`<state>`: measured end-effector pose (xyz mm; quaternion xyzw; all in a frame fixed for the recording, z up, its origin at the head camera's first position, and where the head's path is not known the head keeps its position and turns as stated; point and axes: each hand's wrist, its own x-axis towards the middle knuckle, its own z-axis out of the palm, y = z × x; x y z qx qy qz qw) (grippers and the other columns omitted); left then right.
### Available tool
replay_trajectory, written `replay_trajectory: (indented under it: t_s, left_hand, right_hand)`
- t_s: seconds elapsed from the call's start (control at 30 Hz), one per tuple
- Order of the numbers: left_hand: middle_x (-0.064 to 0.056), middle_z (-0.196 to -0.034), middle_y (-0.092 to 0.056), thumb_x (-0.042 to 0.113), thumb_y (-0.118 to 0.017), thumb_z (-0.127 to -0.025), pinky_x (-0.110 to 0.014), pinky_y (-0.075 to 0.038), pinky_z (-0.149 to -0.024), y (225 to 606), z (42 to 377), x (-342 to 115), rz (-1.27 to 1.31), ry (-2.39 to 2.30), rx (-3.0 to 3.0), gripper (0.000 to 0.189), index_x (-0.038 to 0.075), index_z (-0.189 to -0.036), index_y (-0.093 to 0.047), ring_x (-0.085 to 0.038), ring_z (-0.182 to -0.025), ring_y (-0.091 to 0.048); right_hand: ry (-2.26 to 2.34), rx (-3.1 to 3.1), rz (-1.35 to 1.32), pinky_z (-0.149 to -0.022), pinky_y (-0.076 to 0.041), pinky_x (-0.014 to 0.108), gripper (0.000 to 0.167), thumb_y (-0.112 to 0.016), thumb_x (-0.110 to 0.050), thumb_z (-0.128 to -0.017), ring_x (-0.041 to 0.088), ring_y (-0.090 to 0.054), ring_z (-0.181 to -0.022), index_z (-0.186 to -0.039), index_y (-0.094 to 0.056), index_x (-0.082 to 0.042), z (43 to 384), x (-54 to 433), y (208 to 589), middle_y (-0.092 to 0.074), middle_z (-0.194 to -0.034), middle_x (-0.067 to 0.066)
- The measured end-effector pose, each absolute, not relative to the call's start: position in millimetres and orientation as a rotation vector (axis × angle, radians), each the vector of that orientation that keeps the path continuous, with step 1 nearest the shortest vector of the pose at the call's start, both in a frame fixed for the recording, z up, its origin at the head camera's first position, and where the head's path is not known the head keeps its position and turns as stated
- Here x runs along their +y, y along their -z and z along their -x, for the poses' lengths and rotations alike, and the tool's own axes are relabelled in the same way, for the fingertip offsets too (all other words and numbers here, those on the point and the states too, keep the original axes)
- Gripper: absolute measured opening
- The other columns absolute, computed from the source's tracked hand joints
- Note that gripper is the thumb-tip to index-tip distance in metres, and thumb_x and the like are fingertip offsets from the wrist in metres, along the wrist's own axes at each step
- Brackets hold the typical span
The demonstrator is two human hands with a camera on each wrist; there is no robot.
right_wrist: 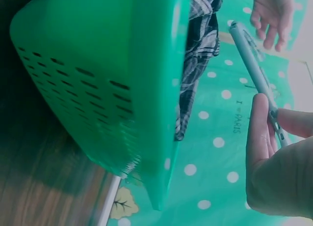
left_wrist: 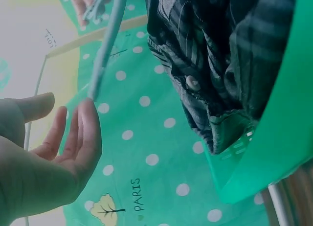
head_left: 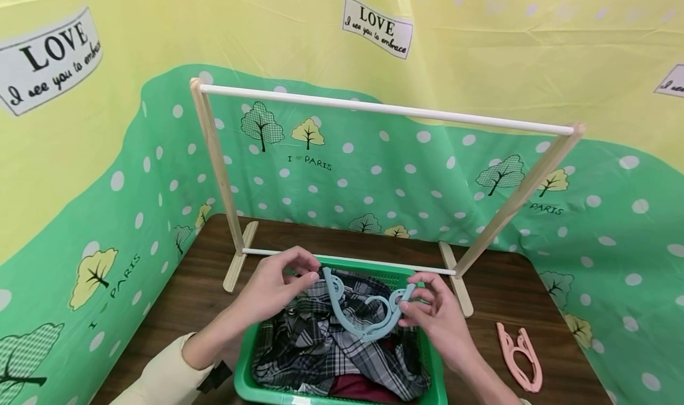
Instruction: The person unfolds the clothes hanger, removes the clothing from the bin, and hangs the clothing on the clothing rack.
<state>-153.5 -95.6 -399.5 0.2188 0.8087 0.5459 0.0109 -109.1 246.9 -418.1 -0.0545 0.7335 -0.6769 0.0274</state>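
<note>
A light blue folding hanger is held above the green basket, its two arms tilted up in a U shape. My right hand pinches its right arm between thumb and fingers; the right wrist view also shows this hand on the hanger. My left hand is by the tip of the left arm, fingers loosely extended. In the left wrist view the left hand's fingertips are at the hanger's end, thumb apart. Black-and-grey plaid clothing fills the basket, with dark red cloth at the front.
Behind the basket stands a wooden rack with a white top bar and a low bar. A pink folding hanger lies on the dark wooden table to the right. Printed green and yellow cloth hangs around the table.
</note>
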Motion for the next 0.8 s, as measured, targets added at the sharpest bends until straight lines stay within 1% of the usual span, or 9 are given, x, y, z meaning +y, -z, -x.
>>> replay_trajectory:
  t_s: [0.17,0.2,0.27,0.33,0.4,0.5,0.63,0.73,0.8]
  left_hand:
    - [-0.01,-0.135,-0.076,0.02,-0.079,-0.108,-0.032,-0.066,-0.091,399,155,-90,-0.868,-1.555,2.613,0.033,0.013,-0.14,-0.076,-0.026,-0.116,-0.074]
    - [-0.01,-0.139,-0.075,0.021,-0.079,-0.108,-0.031,-0.066,-0.09,399,155,-89,-0.896,-1.51,2.61,0.035,0.015,-0.143,-0.075,-0.025,-0.114,-0.075]
    - [-0.007,-0.143,-0.074,0.023,-0.078,-0.109,-0.03,-0.066,-0.09,398,155,-87,-0.95,-1.426,2.592,0.038,0.017,-0.146,-0.074,-0.02,-0.112,-0.075]
    - [-0.005,-0.142,-0.075,0.023,-0.078,-0.109,-0.027,-0.065,-0.089,397,155,-86,-0.984,-1.377,2.578,0.036,0.017,-0.145,-0.076,-0.012,-0.107,-0.075]
    - [-0.007,-0.138,-0.078,0.02,-0.077,-0.109,-0.026,-0.064,-0.088,396,155,-87,-1.023,-1.354,2.581,0.033,0.015,-0.141,-0.077,-0.006,-0.099,-0.073]
    - [-0.007,-0.129,-0.08,0.016,-0.078,-0.108,-0.025,-0.063,-0.085,396,155,-89,-1.055,-1.338,2.618,0.027,0.012,-0.135,-0.08,0.0,-0.093,-0.07]
    - [-0.003,-0.121,-0.08,0.017,-0.077,-0.109,-0.026,-0.063,-0.082,397,154,-94,-1.067,-1.293,2.664,0.024,0.012,-0.132,-0.081,0.001,-0.09,-0.071]
    - [-0.003,-0.119,-0.08,0.018,-0.076,-0.11,-0.028,-0.064,-0.083,400,153,-97,-1.064,-1.275,2.667,0.024,0.011,-0.132,-0.082,-0.001,-0.091,-0.072]
    - [-0.003,-0.119,-0.081,0.019,-0.076,-0.11,-0.028,-0.065,-0.083,401,151,-99,-1.045,-1.268,2.655,0.024,0.009,-0.131,-0.081,-0.002,-0.091,-0.073]
  right_hand:
    - [2.078,2.273,0.268,-0.075,-0.07,0.034,0.042,-0.072,0.007,-0.105,0.012,-0.082,-0.088,-0.14,-0.05,0.0,106,245,414,-0.078,-0.106,-0.001]
    - [2.079,2.273,0.288,-0.075,-0.07,0.034,0.043,-0.072,0.008,-0.105,0.012,-0.082,-0.088,-0.141,-0.049,0.002,105,245,413,-0.078,-0.106,-0.001]
    - [2.09,2.264,0.326,-0.075,-0.07,0.034,0.042,-0.071,0.008,-0.105,0.011,-0.082,-0.088,-0.14,-0.051,-0.001,104,244,411,-0.078,-0.106,-0.002]
    - [2.105,2.249,0.366,-0.076,-0.07,0.034,0.041,-0.071,0.008,-0.105,0.011,-0.082,-0.089,-0.14,-0.053,-0.004,103,243,410,-0.078,-0.107,-0.003]
    - [2.126,2.231,0.404,-0.076,-0.07,0.034,0.041,-0.07,0.009,-0.105,0.01,-0.081,-0.089,-0.139,-0.055,-0.008,103,243,410,-0.077,-0.107,-0.003]
    - [2.162,2.216,0.434,-0.077,-0.07,0.034,0.042,-0.069,0.01,-0.105,0.011,-0.081,-0.088,-0.139,-0.057,-0.013,102,243,410,-0.075,-0.105,-0.005]
    - [2.221,2.222,0.424,-0.077,-0.07,0.034,0.044,-0.069,0.012,-0.104,0.011,-0.081,-0.087,-0.138,-0.058,-0.013,101,243,410,-0.074,-0.103,-0.005]
    - [2.256,2.228,0.418,-0.076,-0.07,0.033,0.045,-0.07,0.014,-0.103,0.011,-0.081,-0.087,-0.138,-0.059,-0.012,100,244,410,-0.076,-0.103,-0.003]
    - [2.273,2.232,0.428,-0.076,-0.07,0.033,0.046,-0.069,0.015,-0.103,0.011,-0.081,-0.087,-0.138,-0.06,-0.013,100,244,410,-0.077,-0.104,-0.002]
